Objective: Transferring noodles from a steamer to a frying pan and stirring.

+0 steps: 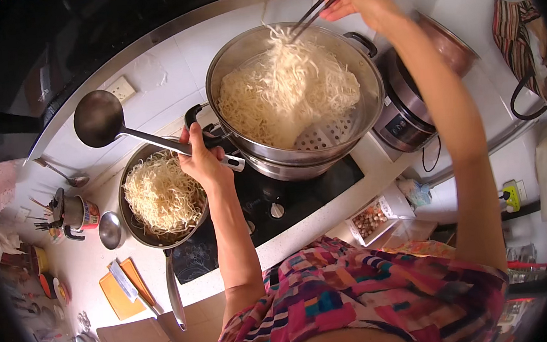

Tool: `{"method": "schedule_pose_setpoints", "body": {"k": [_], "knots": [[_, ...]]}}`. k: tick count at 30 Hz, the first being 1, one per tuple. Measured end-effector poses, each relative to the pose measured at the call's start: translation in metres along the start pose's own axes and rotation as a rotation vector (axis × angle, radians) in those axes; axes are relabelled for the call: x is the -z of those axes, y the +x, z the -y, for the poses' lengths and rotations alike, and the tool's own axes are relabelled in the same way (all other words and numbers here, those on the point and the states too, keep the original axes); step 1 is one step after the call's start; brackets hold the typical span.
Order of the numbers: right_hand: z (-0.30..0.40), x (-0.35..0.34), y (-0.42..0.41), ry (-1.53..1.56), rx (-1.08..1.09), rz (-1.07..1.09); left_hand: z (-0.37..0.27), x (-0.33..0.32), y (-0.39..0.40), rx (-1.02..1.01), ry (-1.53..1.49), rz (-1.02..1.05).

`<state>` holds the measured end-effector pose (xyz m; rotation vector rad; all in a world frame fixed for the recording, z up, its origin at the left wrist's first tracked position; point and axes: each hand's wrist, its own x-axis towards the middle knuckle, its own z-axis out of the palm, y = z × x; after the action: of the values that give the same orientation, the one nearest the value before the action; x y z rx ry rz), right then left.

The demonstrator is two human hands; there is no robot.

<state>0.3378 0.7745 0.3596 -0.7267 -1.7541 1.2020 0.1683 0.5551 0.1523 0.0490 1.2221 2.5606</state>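
Note:
My right hand (pixel 356 0) grips dark chopsticks (pixel 318 7) above a steel steamer pot (pixel 301 156). Their tips lift a clump of pale noodles (pixel 290 73) from the noodles in the perforated steamer tier, where some holes show. My left hand (pixel 207 162) holds the handle of a metal ladle (pixel 99 118), its bowl out to the left, and is beside the steamer's left side handle (pixel 194 117). Whether it also touches that handle I cannot tell. Below the ladle, a frying pan (pixel 171 275) holds a heap of noodles (pixel 162 194) over something brown.
Both vessels are on a black glass hob (pixel 275 192). Left of the pan stand a small metal bowl (pixel 111 230) and a saucepan (pixel 72 211). A knife (pixel 124 281) lies on an orange cutting board (pixel 115 299). An electric cooker (pixel 402 127) stands right of the steamer, below the range hood (pixel 179 14).

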Motion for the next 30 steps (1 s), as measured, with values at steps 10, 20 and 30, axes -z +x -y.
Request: {"method": "schedule_pose_setpoints", "body": {"k": [10,20,30], "knots": [[-0.016,0.028,-0.030,0.066,0.070,-0.014,0.002,0.000,0.002,0.013,-0.018,0.051],[-0.043,0.015,-0.042,0.210,0.212,-0.156,-0.002,0.001,-0.002,0.038,0.014,0.055],[0.000,0.034,-0.054,-0.069,0.155,-0.028,-0.001,0.003,0.000,0.053,-0.025,0.060]]}}
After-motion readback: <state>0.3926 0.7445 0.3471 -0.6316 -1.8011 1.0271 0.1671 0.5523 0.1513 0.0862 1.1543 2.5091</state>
